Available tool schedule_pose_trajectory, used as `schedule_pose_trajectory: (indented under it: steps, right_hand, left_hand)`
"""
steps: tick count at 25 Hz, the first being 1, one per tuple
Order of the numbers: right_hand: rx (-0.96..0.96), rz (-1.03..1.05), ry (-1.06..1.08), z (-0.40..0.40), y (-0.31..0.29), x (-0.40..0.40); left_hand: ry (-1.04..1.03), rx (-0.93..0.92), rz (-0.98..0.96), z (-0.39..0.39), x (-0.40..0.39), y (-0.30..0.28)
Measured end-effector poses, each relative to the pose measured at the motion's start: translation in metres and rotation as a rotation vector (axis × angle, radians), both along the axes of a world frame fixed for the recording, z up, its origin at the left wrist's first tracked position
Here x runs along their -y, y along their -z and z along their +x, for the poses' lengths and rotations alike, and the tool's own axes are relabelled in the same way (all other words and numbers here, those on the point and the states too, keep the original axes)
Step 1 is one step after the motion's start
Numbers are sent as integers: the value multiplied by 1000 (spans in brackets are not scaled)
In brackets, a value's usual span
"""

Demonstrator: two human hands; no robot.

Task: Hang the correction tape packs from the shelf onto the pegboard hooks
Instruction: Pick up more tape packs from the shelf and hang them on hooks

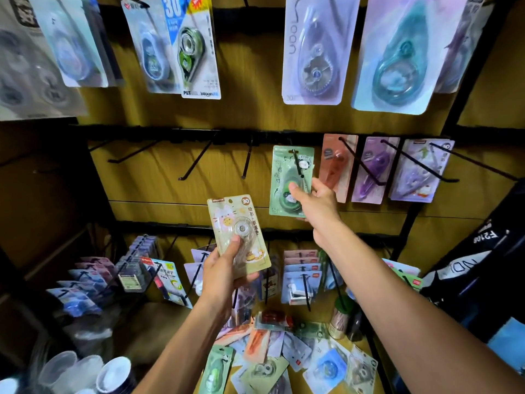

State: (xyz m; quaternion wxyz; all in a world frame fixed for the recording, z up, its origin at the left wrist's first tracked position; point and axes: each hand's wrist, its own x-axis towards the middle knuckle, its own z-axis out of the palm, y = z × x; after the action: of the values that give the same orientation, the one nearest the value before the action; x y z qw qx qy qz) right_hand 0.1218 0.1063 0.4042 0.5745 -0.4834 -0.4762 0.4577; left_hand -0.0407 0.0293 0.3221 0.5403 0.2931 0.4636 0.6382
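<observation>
My right hand (314,204) pinches the lower part of a green correction tape pack (284,177), which hangs on a black pegboard hook (297,163) in the middle row. My left hand (224,268) grips a beige pack (238,231) with a cat drawing and a "30" badge, held upright in front of the board, below and left of the green one. Several loose packs (287,356) lie in a heap on the wooden shelf (150,325) below.
Left of the green pack, bare hooks (196,160) stick out of the middle rail. Orange (335,166) and purple packs (372,172) hang to its right. Larger packs (315,49) fill the top row, smaller ones the bottom row. Plastic cups (85,371) stand at lower left.
</observation>
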Motion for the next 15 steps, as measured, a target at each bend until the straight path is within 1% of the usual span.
schedule_pose_trajectory:
  steps: [4, 7, 9, 12, 15]
  right_hand:
    - [54, -36, 56, -1, 1, -49]
    - [14, -120, 36, -4, -3, -91]
    - [23, -143, 38, -4, 0, -113]
    - [55, -176, 58, -9, 7, -119]
    - [3, -225, 124, -13, 13, -93]
  left_hand:
    - [8, -10, -11, 0, -24, 4]
    - [17, 0, -10, 1, -36, 3]
    - [20, -2, 4, -2, -41, -1]
    - [29, -19, 32, -10, -41, -6]
    - [27, -36, 16, -14, -36, -6]
